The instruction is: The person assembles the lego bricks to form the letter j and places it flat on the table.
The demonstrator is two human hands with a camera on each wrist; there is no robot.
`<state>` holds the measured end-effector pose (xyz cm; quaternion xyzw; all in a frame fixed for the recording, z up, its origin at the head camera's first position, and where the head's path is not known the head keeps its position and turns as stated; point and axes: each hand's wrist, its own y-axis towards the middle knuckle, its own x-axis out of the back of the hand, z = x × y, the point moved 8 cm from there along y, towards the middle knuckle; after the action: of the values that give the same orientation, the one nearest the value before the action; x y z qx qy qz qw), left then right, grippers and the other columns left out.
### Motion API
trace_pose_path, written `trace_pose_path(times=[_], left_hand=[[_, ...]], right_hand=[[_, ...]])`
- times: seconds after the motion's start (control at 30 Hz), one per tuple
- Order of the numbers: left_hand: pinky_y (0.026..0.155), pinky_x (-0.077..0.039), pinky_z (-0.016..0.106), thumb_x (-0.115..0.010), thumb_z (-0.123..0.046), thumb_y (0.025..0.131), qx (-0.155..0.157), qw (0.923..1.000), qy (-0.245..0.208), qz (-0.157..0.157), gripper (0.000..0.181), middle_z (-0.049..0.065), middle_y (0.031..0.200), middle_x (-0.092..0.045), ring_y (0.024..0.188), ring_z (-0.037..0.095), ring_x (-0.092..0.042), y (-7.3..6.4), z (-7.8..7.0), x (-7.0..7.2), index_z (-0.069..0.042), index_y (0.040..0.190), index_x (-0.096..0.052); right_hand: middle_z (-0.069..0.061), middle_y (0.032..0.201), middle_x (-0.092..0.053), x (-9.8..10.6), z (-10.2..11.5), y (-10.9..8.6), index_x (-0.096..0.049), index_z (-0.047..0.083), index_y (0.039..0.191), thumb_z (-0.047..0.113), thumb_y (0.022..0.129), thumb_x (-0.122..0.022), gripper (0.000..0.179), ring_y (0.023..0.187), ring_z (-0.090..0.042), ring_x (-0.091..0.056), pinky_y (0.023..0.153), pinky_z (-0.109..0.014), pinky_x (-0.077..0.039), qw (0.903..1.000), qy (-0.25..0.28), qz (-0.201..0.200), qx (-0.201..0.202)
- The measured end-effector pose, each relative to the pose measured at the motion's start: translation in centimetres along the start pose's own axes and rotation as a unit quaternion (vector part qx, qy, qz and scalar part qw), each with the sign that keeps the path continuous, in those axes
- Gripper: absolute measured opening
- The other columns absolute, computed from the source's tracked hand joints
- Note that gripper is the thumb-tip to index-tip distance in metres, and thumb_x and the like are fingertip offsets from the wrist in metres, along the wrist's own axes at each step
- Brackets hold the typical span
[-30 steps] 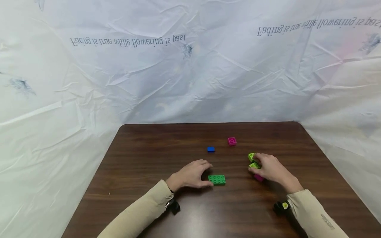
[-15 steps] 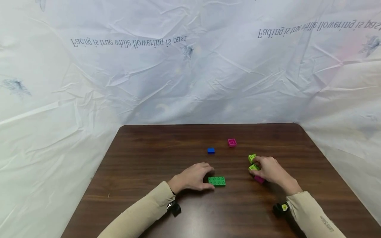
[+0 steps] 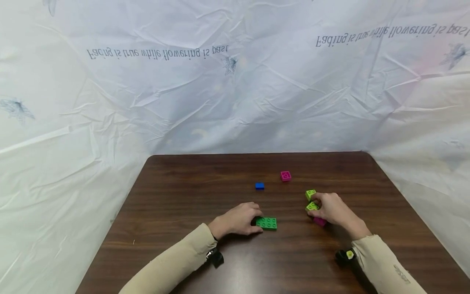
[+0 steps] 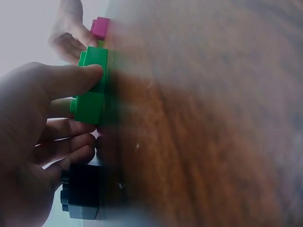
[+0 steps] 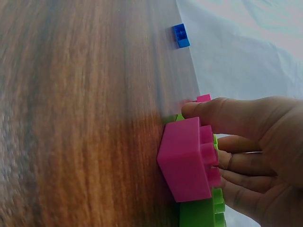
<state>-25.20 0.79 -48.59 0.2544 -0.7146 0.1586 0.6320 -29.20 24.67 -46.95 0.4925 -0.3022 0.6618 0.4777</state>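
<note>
Having closed in since the earlier frame, the left hand (image 3: 236, 220) gripped the green brick (image 3: 268, 223) on the table (image 3: 191, 175) — its wrist view alone showed a dark brick (image 4: 84, 191) nearby. Rightward, the right hand (image 3: 337, 211) pinched a lime brick (image 3: 311, 206).

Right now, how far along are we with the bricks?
Done: nothing I can confirm; whether the nearer magenta brick joins the nearer lime brick is unclear.
In hand: left hand pinches the green brick, right hand the nearer lime brick.
Remaining, probably: blue brick and farther magenta brick, both lying apart, untouched.
</note>
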Motion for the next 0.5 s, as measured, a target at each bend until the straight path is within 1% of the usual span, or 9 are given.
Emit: trace_pose_path(times=[0.23,0.5], left_hand=[[0.078,-0.049,0.020,-0.071,-0.044,0.086,0.005,0.9999,0.011,0.003,0.039,-0.005,0.097,-0.061,0.085,0.004,-0.056,-0.16,0.23,0.11,-0.012,0.109,-0.071],[0.076,-0.049,0.022,-0.073,-0.044,0.085,0.006,0.9997,0.022,0.005,0.037,-0.006,0.093,-0.060,0.081,0.004,-0.054,-0.19,0.52,0.19,-0.013,0.105,-0.071]], right_hand=[[-0.006,0.086,-0.070,-0.14,-0.10,-0.05,-0.068,-0.002,0.107,0.028,0.075,-0.083,0.046,0.077,-0.016,-0.064,0.065,-0.036,-0.053,0.9999,0.008,0.002,-0.010],[-0.007,0.087,-0.070,-0.34,-0.03,-0.25,-0.069,0.000,0.107,0.026,0.074,-0.084,0.044,0.075,-0.016,-0.062,0.065,-0.038,-0.052,0.9999,-0.002,0.007,-0.015]])
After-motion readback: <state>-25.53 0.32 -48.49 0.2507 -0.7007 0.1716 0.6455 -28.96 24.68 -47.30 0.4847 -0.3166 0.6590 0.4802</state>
